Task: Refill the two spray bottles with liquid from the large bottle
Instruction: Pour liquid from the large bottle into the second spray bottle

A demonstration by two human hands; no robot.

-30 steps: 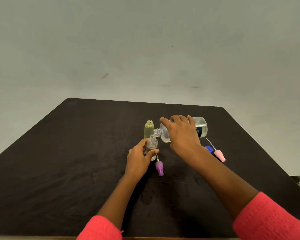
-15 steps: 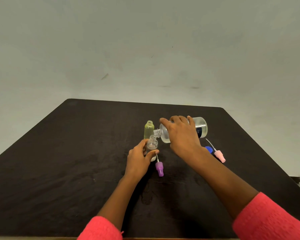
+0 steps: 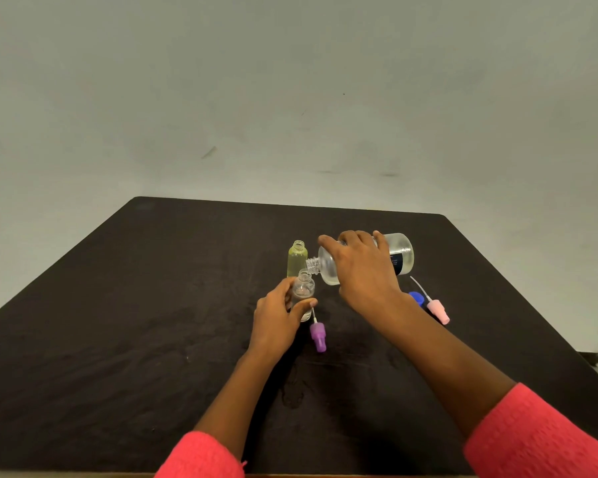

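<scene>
My right hand (image 3: pixel 363 267) grips the large clear bottle (image 3: pixel 403 255), tipped on its side with its open threaded neck just above the mouth of a small clear spray bottle (image 3: pixel 304 288). That small bottle stands upright on the black table, held by my left hand (image 3: pixel 277 319). Just behind it a yellowish spray bottle (image 3: pixel 297 258) stands upright, uncapped. A purple spray head (image 3: pixel 317 334) lies beside my left thumb. Right of my right wrist lie a pink spray head (image 3: pixel 437 310) and a blue cap (image 3: pixel 417 298).
The black table (image 3: pixel 118 322) ends at a far edge below a plain pale wall. A damp smear (image 3: pixel 296 395) marks the cloth between my forearms. The table's right edge drops off near a floor corner.
Almost nothing differs. The large bottle stays tipped over the small clear bottle, and both hands keep their grips.
</scene>
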